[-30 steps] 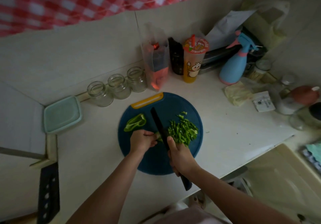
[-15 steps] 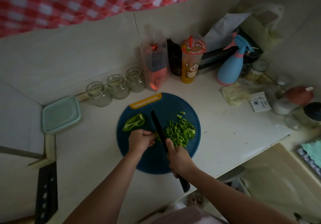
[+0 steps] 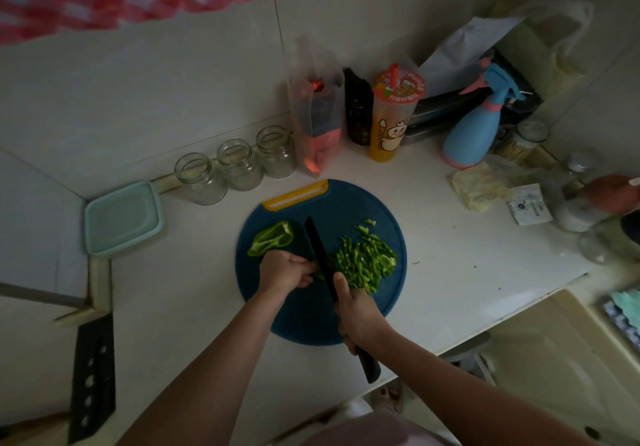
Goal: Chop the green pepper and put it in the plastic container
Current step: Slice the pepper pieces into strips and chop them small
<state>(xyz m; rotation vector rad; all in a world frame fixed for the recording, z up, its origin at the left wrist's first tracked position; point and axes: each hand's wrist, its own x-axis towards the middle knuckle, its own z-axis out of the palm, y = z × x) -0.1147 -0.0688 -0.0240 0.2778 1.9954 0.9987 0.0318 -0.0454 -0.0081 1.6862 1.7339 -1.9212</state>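
Probably light, crisp, slick-skinned: pinning green pepper piece (image 3: 319, 273) under curled fingers of left hand (image 3: 282, 270), gripping black knife (image 3: 317, 244) in right hand (image 3: 355, 310).

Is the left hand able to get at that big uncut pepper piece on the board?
Probably yes: the uncut pepper piece lies just beyond the left hand, nothing between them, though that hand must first release the pepper bit it holds.
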